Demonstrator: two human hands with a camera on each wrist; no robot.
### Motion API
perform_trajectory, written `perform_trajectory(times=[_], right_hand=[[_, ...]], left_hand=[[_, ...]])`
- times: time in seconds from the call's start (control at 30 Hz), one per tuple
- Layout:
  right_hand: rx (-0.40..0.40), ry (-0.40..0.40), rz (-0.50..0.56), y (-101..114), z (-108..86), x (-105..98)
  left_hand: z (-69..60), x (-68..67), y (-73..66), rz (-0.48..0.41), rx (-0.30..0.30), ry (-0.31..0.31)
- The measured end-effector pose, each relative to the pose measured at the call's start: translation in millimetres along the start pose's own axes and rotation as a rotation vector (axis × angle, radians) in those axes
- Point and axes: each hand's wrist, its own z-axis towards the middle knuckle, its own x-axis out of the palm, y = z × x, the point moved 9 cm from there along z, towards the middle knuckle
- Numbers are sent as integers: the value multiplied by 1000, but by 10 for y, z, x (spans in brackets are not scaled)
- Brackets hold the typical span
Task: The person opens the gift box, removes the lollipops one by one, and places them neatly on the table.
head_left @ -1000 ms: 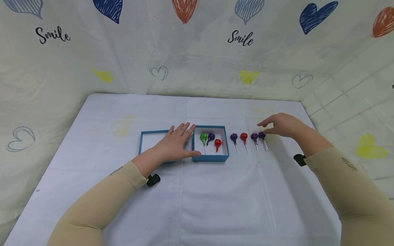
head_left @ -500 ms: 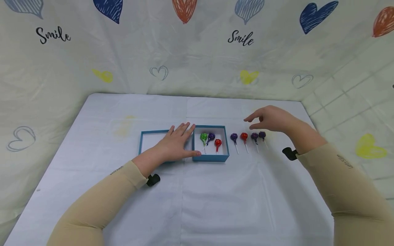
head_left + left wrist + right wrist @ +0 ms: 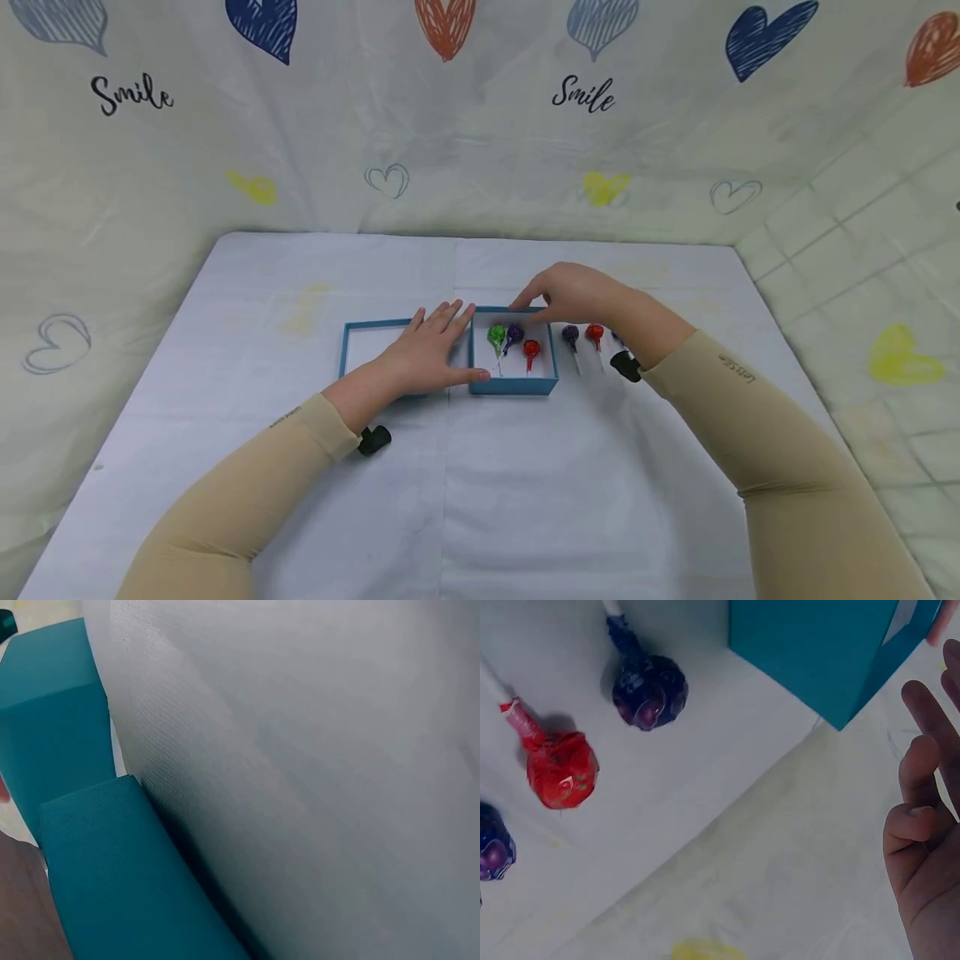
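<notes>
Green lollipop (image 3: 496,335), purple lollipop (image 3: 514,335) and red lollipop (image 3: 532,349): all three inside the teal box (image 3: 517,387), heads toward its far side, sticks toward the person. Green and purple heads side by side; red one set nearer the front wall.

Outside, just right of the box, a row on the white tablecloth (image 3: 525,500): second purple lollipop (image 3: 571,333), then second red lollipop (image 3: 595,333), then third purple lollipop (image 3: 617,338), the last mostly hidden behind the right wrist. Heads point away from the person.

Left hand (image 3: 429,356): fingers straight and spread, grasping nothing. It lies across the right part of a teal-rimmed tray (image 3: 343,352), fingertips at the box's left rim, thumb at its front left corner. Tray stands just left of the box, white inside.

Right hand (image 3: 577,292): released, fingers loosely bent, nothing between thumb and fingers in the right wrist view. In the head view it is over the box's far right corner; contact with the rim cannot be told.

Both sleeves beige; dark wrist camera (image 3: 374,440) below the left cuff. Behind the table, pale curtain (image 3: 480,125) printed with hearts and "Smile".
</notes>
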Motion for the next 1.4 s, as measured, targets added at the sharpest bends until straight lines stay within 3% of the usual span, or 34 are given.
perform_trajectory(times=[0.27, 0.77, 1.4], right_hand=[[-43, 36, -40, 165, 159, 161], [-83, 68, -239, 326, 253, 430], [-129, 51, -236, 393, 348, 531]], left_hand=[[-1, 20, 2, -6, 14, 0], [-25, -2, -17, -27, 21, -12], [-15, 17, 5, -19, 26, -23]])
